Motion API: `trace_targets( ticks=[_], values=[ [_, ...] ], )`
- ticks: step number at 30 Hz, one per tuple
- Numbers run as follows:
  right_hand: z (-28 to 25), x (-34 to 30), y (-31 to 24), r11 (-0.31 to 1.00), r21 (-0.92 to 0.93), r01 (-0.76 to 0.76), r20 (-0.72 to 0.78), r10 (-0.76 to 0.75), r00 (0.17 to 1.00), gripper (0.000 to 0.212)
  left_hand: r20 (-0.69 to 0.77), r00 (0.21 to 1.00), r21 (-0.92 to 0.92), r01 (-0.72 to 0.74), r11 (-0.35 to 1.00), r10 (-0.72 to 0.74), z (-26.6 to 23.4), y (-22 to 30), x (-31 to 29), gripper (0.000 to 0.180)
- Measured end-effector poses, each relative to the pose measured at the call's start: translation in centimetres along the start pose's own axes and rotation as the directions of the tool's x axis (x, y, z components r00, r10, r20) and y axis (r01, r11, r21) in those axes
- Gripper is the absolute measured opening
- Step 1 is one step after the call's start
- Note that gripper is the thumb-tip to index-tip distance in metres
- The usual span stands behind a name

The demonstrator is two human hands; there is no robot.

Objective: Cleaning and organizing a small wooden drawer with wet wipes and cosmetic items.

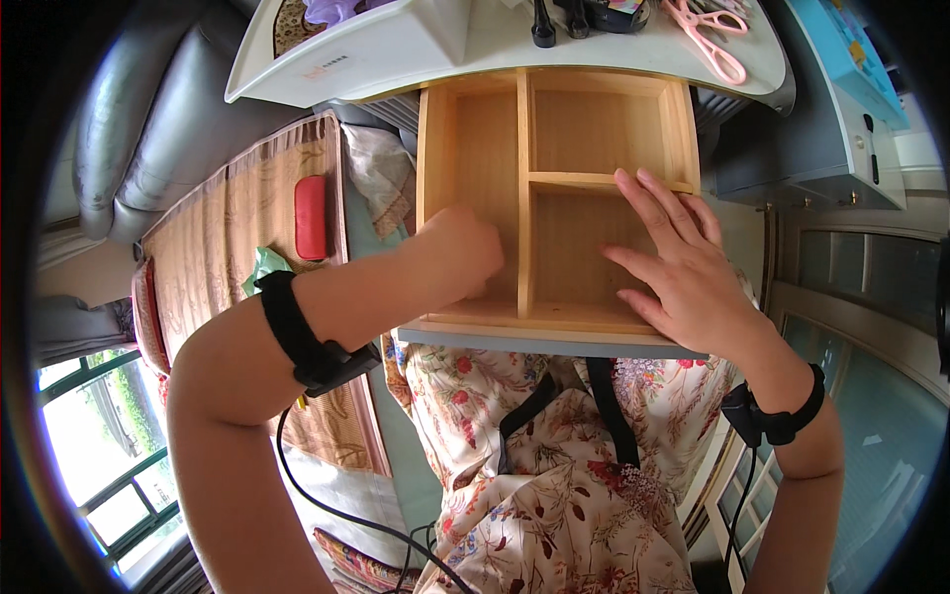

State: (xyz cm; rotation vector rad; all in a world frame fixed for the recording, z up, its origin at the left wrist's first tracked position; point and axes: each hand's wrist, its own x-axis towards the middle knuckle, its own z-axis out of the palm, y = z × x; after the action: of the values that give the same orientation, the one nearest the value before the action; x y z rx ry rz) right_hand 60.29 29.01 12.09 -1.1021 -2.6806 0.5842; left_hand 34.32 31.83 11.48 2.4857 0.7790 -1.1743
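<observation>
A pulled-out wooden drawer lies in front of me, split into one long left compartment and two right compartments. No objects show inside the visible parts. My left hand reaches down into the front of the left compartment, slightly blurred. It is curled like a fist, and whatever its fingers hold, if anything, is hidden. Over the right side of the front right compartment, my right hand is open with fingers spread, nothing in it. Its upper fingers lie by the short cross divider and the right wall.
Above the drawer is a white tabletop carrying a white bin, pink scissors and black items. At left, a red case rests on a brown-covered seat. A dark cabinet stands at right.
</observation>
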Motion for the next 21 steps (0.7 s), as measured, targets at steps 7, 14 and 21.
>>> trace_targets(
  ticks=[7,14,21],
  values=[
    [0.0,0.0,0.0,1.0,0.001,-0.022,0.01,0.022,1.0,0.031,-0.099,0.984,0.33,0.172,0.928,-0.148,-2.7,-4.0,1.9,0.012],
    [0.0,0.1,-0.3,0.999,-0.004,-0.038,0.018,0.038,0.999,0.03,-0.434,0.797,0.313,0.57,0.76,-0.419,-2.6,-7.0,4.9,0.018],
    [-0.1,-0.1,-0.2,1.0,0.003,-0.023,-0.01,0.023,1.0,0.03,-0.439,0.836,0.411,0.513,0.754,-0.329,0.2,-7.2,4.9,0.02]
  ],
)
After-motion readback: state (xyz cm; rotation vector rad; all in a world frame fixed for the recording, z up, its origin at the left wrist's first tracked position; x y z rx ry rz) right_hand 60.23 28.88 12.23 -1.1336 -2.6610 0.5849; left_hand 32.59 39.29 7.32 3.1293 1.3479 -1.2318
